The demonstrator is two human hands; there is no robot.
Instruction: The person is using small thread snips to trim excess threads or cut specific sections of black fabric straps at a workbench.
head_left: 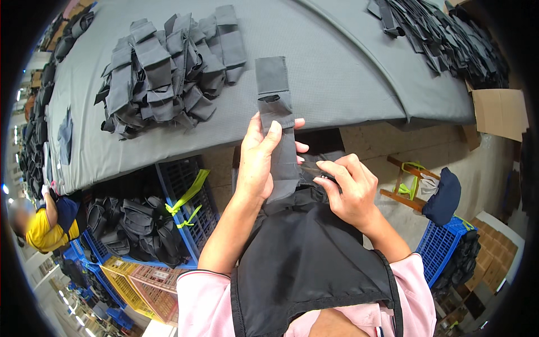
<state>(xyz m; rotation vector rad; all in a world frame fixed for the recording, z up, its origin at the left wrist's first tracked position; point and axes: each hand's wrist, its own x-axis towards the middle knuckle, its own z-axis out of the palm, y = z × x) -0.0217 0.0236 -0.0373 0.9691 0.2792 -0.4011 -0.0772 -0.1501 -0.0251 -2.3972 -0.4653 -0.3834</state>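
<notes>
My left hand (255, 160) is closed round a dark grey fabric strip (273, 76), thumb lying on its front and fingertips showing past its right edge. The strip's far end reaches over the table edge, and a fold gapes a little near its middle. Close to the strip's right side, my right hand (353, 191) pinches thread snips (310, 169), small and dark, their tips pointing at the strip. Part of the snips is hidden by my fingers. On the table beyond my left hand lies a heap of similar grey strips (154, 62).
A grey cover spreads over the table (331, 84). More dark strips (443, 42) lie at its far right beside a cardboard box (499, 112). Blue crates (182, 202) with black pieces stand at left. A wooden stool (404, 185) is at right; a person in yellow (48, 230) is far left.
</notes>
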